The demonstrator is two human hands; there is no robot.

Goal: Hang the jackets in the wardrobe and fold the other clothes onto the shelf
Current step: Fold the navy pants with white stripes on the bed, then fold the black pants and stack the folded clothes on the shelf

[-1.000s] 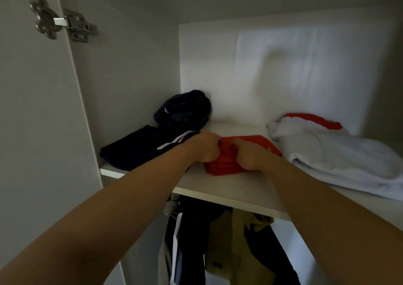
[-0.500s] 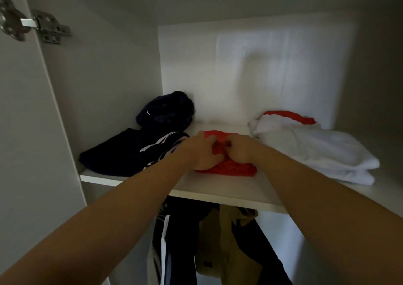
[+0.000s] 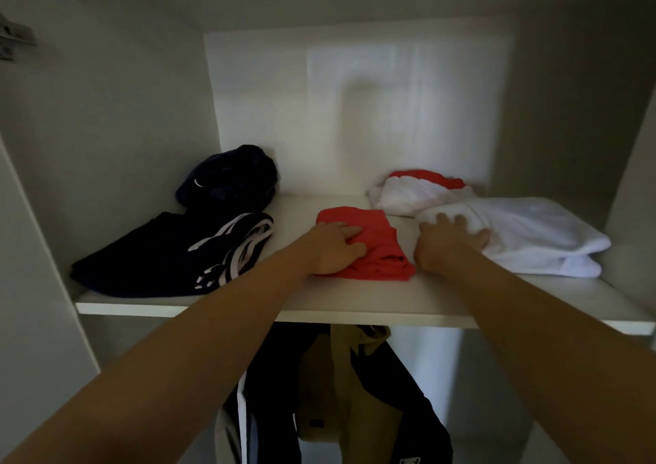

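Note:
A folded red garment (image 3: pixel 380 247) lies in the middle of the white wardrobe shelf (image 3: pixel 319 307). My left hand (image 3: pixel 333 247) rests flat on its left side, fingers stretched over the cloth. My right hand (image 3: pixel 447 243) presses with spread fingers on the left edge of a folded white garment (image 3: pixel 532 240) to the right. Behind that sits a white and red garment (image 3: pixel 415 190). At the left lie folded dark trousers with white stripes (image 3: pixel 184 254) and a dark bundle (image 3: pixel 230 179) behind them. Jackets (image 3: pixel 340 392) hang below the shelf.
The wardrobe's left wall (image 3: pixel 106 144) and right wall (image 3: pixel 568 108) close in the shelf. A door hinge (image 3: pixel 14 41) shows at the far left. Bare shelf surface lies between the dark trousers and the red garment, and along the front edge.
Both hands were bunched on the red garment. Now my right hand has moved right onto the white garment, and my left hand lies flat on the red one.

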